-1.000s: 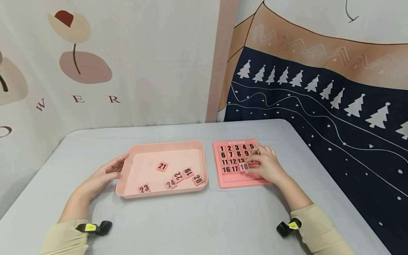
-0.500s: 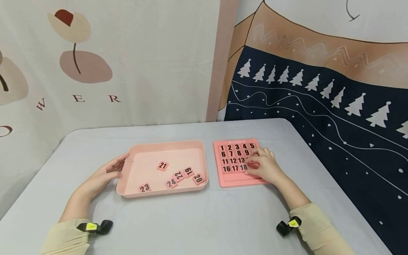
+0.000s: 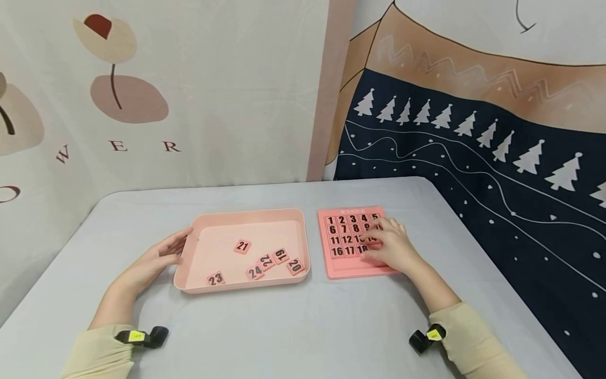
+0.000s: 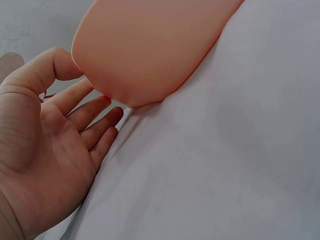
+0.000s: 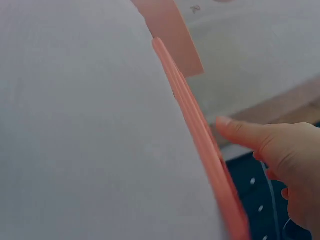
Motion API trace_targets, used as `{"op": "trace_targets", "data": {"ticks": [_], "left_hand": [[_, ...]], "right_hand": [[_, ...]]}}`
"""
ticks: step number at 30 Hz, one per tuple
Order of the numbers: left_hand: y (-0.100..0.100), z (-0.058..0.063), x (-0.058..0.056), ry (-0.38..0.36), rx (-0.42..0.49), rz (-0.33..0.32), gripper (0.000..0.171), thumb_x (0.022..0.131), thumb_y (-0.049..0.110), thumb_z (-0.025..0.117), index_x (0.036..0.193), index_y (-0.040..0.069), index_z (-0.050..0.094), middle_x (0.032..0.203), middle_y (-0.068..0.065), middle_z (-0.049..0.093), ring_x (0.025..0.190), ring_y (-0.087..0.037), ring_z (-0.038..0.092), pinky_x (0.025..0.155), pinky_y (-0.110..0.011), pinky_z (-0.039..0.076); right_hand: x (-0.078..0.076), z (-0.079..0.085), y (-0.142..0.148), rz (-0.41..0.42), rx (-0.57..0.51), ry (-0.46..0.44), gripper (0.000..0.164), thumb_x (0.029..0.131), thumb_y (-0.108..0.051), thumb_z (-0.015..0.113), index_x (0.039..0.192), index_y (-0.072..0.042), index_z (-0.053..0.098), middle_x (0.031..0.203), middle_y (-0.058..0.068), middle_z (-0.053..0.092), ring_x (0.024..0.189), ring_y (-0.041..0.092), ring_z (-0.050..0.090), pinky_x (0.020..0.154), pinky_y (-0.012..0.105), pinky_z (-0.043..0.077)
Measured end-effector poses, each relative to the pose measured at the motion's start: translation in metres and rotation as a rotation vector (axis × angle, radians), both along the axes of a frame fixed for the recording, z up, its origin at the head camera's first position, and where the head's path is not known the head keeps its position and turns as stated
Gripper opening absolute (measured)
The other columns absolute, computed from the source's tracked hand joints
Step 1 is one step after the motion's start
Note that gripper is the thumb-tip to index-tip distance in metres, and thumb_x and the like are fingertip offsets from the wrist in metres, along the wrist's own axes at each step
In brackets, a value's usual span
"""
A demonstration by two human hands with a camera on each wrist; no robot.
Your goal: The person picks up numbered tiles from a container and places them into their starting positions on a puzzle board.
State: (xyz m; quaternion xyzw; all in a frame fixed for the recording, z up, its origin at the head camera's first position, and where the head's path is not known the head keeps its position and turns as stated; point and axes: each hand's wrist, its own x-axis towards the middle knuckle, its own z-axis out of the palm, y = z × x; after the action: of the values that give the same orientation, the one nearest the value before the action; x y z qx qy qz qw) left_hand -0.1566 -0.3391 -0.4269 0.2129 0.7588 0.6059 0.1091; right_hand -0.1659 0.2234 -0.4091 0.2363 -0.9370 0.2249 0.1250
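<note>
In the head view my left hand (image 3: 150, 264) rests against the left end of a pink tray (image 3: 251, 213). The left wrist view shows the thumb at the rim and loosely extended fingers beside the outer wall. Inside the tray lie loose number tiles, among them 21 (image 3: 243, 246), 23 (image 3: 215, 279) and 20 (image 3: 295, 266). My right hand (image 3: 396, 247) is over a pink number board (image 3: 350, 269), its thumb at tile 18 (image 3: 362, 250), which sits in the fourth row. The hand partly covers tiles at the right. In the right wrist view the board appears edge-on, the thumb extended above it.
A pale cloth (image 3: 284, 337) covers the table. Patterned curtains (image 3: 236, 105) hang along the back and right. Each sleeve carries a black wrist camera, left (image 3: 153, 337) and right (image 3: 420, 341).
Tile 18, earlier tilted between the right thumb and fingers, now lies flat in the fourth row beside 17. The right fingers have loosened and shifted slightly. The left hand stays at the tray.
</note>
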Motion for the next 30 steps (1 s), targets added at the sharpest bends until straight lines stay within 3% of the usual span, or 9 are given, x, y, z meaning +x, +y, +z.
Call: {"op": "trace_targets", "data": {"ticks": [8,10,26,30], "left_hand": [[0.001,0.000,0.001,-0.004,-0.002,0.004,0.066,0.092,-0.004,0.052,0.150,-0.003,0.020,0.156,-0.011,0.022,0.124,0.007,0.037,0.094,-0.010,0.033],[0.000,0.000,0.001,-0.002,0.001,0.002,0.066,0.092,-0.004,0.051,0.150,-0.003,0.020,0.156,-0.010,0.022,0.124,0.007,0.037,0.094,-0.010,0.033],[0.002,0.002,0.001,-0.003,-0.005,0.010,0.066,0.091,-0.004,0.052,0.149,-0.004,0.020,0.156,-0.009,0.023,0.123,0.007,0.037,0.094,-0.011,0.033],[0.002,0.001,0.001,-0.002,-0.002,0.007,0.066,0.091,-0.004,0.052,0.150,-0.004,0.020,0.156,-0.011,0.022,0.123,0.007,0.037,0.094,-0.011,0.033]], "right_hand": [[0.003,0.021,-0.042,0.080,-0.042,0.038,0.037,0.067,-0.028,0.087,0.100,-0.015,0.076,0.109,0.001,0.053,0.107,0.024,0.042,0.098,0.048,0.026],[0.004,0.024,-0.055,0.102,-0.042,0.041,0.036,0.068,-0.029,0.087,0.100,-0.016,0.076,0.109,-0.001,0.052,0.107,0.023,0.042,0.096,0.046,0.027],[-0.001,0.028,-0.130,0.287,0.018,0.034,0.030,0.073,-0.030,0.083,0.101,-0.021,0.074,0.111,-0.002,0.051,0.103,0.021,0.043,0.090,0.040,0.032],[-0.003,0.027,-0.145,0.315,0.045,0.021,0.028,0.075,-0.030,0.081,0.101,-0.022,0.074,0.109,-0.004,0.049,0.103,0.019,0.042,0.099,0.044,0.029]]}}
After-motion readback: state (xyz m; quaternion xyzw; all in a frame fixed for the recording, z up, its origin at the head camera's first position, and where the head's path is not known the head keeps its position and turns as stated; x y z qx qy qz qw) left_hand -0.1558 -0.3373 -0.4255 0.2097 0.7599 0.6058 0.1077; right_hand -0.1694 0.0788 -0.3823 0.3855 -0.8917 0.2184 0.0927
